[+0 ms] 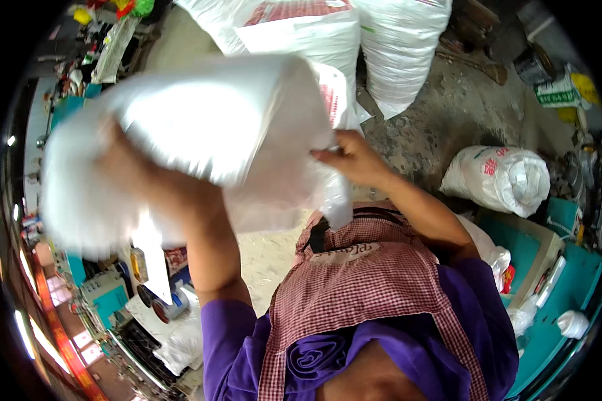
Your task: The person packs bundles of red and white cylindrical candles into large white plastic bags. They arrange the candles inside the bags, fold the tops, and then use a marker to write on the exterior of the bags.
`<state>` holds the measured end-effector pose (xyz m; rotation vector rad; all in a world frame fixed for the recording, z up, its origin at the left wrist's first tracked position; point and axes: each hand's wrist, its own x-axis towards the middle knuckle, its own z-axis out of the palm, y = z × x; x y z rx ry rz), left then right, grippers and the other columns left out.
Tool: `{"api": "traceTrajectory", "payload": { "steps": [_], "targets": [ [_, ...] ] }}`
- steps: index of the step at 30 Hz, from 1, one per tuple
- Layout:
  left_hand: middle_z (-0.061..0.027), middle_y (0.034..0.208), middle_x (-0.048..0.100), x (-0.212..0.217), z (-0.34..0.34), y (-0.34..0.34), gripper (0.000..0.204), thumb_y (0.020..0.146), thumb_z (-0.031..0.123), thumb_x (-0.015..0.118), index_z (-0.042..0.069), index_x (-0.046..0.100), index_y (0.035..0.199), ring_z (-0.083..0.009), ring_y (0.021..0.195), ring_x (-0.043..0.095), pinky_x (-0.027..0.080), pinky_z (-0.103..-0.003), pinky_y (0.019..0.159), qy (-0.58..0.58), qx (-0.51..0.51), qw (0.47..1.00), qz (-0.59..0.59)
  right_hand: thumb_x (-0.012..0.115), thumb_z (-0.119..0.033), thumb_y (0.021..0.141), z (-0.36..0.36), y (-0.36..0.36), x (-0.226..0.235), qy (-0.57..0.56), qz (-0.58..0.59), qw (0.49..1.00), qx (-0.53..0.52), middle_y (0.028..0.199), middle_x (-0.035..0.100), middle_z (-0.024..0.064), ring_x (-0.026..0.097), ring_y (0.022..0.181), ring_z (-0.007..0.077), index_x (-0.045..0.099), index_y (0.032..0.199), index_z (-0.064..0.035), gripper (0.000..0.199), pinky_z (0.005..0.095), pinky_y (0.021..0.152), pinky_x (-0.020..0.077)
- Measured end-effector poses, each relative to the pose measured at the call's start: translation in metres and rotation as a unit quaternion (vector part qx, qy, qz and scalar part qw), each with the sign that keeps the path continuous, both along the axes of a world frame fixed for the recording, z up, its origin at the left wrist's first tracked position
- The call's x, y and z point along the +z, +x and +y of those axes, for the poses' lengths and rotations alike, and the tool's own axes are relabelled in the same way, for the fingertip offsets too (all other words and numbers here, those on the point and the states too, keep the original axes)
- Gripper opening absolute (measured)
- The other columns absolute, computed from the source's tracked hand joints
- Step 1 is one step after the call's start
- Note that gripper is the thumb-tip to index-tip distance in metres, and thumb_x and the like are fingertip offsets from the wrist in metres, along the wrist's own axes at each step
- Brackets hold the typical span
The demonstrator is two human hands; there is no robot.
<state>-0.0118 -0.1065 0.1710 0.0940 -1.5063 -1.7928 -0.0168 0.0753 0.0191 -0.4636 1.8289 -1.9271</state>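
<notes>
Right hand (352, 160) pinches edge of white plastic sheeting (187, 123); left hand (128, 162) blurred against it, can't tell grip. White sacks (405, 53) stand on floor (408, 137) beyond.

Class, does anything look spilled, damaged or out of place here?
The grey floor beside the standing white sacks looks blotchy, as if stained or worn; which, I cannot tell. The held white sheeting is too blurred to judge.

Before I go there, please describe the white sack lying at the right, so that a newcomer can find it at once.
Find the checked apron, go up to the right hand, then right across the grey floor. There lies a white sack with red marks, above the teal panels. Unlike the bigger sacks at the top, it shows a round, coiled end.
</notes>
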Motion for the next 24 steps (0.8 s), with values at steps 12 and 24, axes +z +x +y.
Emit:
{"api": "traceTrajectory", "payload": {
  "steps": [12,24],
  "targets": [
    [-0.0161,0.129,0.044,-0.273,-0.154,0.033,0.052,0.082,0.009,0.061,-0.003,0.038,0.128,-0.0240,0.114,0.044,0.038,-0.035,0.095,-0.266,-0.100,0.874,-0.394,0.063,-0.012,0.076,0.012,-0.023,-0.116,0.188,-0.130,0.969,-0.091,0.105,0.059,0.0115,0.056,0.093,0.0183,0.047,0.117,0.0044,0.047,0.0304,0.081,0.0445],
    [-0.0257,0.110,0.056,-0.256,-0.127,0.045,0.075,0.075,0.011,0.066,0.003,0.024,0.136,-0.0338,0.097,0.055,0.043,-0.039,0.085,-0.338,-0.106,0.839,-0.414,0.049,0.002,0.080,0.040,-0.007,-0.091,0.069,-0.222,0.970,-0.070,0.115,0.054,0.0113,0.053,0.096,0.0126,0.023,0.140,-0.0030,0.066,0.0250,0.081,0.0425]
  ]
}}
